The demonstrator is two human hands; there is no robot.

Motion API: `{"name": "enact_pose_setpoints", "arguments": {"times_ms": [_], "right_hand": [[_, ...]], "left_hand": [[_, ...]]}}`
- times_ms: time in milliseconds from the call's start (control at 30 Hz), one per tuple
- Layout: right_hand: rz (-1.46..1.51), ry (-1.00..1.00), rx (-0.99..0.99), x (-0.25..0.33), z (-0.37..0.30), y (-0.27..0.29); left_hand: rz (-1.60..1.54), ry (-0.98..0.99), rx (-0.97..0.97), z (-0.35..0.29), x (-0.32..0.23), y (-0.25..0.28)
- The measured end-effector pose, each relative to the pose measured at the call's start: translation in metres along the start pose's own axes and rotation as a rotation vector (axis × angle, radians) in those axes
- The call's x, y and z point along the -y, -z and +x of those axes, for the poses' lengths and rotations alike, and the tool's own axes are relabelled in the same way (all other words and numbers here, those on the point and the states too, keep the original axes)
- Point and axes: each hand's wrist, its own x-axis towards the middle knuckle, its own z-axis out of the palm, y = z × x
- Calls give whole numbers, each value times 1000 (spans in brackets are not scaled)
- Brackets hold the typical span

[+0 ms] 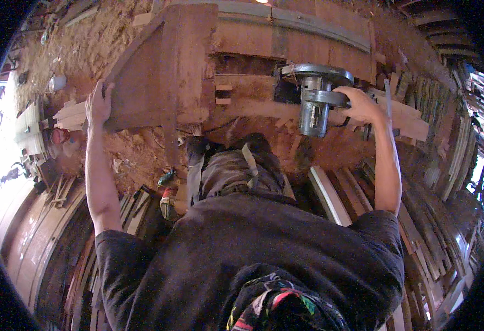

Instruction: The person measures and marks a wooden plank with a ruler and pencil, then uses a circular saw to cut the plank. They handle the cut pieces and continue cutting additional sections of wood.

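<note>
My right hand [360, 105] is closed round the handle of a circular saw [314, 105], a dark and silver power tool with a barrel-shaped motor and a rounded guard. The saw stands at the right part of a dusty wooden worktop [302, 44], over its near side. At the far left my left hand [98, 103] grips the outer edge of a broad reddish-brown wooden board [142, 88], thumb on the near face and fingers along the rim. An upright plank [189, 60] joins that board on its right. The saw's blade is hidden.
Long timber strips [330, 196] lie on both sides behind me. Stacked planks [451, 143] stand at the right. Sawdust heaps [60, 47] cover the far left, near a white container [57, 83] and a red tub [60, 135]. Small offcuts [223, 94] sit in the worktop's gap.
</note>
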Motion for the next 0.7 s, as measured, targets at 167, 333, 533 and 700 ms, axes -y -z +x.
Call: {"name": "enact_pose_setpoints", "arguments": {"times_ms": [167,333,533,700], "right_hand": [[356,11,-404,114,-21,20],[805,130,174,218,47,-132],[1581,74,408,325,118,-234],[1908,16,338,365,134,-247]], "left_hand": [[62,54,99,0,-18,14],[-22,1,12,-1,-5,4],[-5,-7,46,-1,-18,15],[-62,-2,93,0,-9,14]]}}
